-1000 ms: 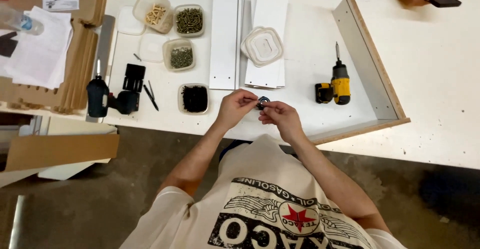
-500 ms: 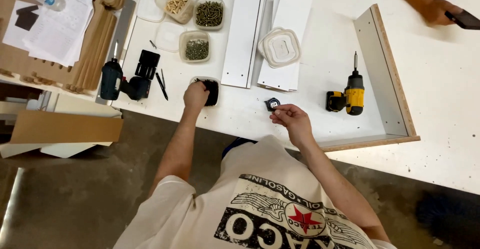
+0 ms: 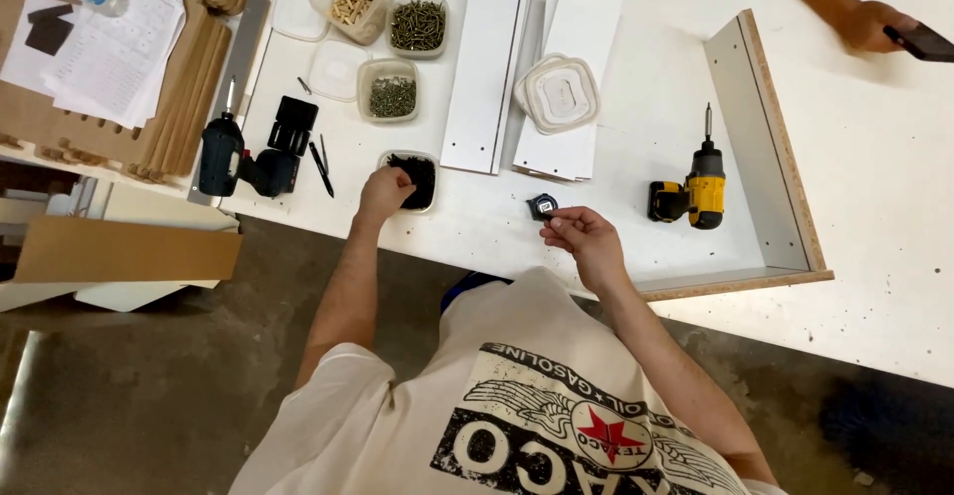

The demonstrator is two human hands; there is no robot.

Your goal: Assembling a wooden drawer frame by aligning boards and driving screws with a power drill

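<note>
Left hand [image 3: 386, 191] is reaching into a small clear tub of black screws [image 3: 417, 175] at the near edge of the white counter [image 3: 894, 256]. Its fingers are curled down into the tub at the tub's left side, touching the screws; can't tell whether they're pinching one.

Right hand [image 3: 586, 239] is pinching a small dark fitting [image 3: 542, 206] between thumb and fingertips, other fingers folded in. The fitting is sitting just above the counter near the front edge, between the screw tub and the yellow drill [image 3: 693, 189]. It's too small to read a long axis or facing; a pale patch is showing on top.

The drill is lying on its side, bit pointing away from the person, just inside a white panel frame [image 3: 770, 147] with raw chipboard edges.

Containers: three more clear tubs are sitting at the far left of the counter, one with pale wooden dowels [image 3: 348, 3], two with dull metal screws [image 3: 417, 24] [image 3: 392, 95]. A square clear lid [image 3: 336, 66] is lying flat beside them. A closed, rounded-square clear box [image 3: 558, 92] is resting on flat white boards [image 3: 571, 78], long axes running away from the person.

A dark blue drill [image 3: 234, 155] is lying left of the screw tub. Printed white sheets [image 3: 109, 48] are sitting on brown cardboard at far left.

Another person's hand [image 3: 867, 26] is holding a dark phone [image 3: 922, 43] at top right.
</note>
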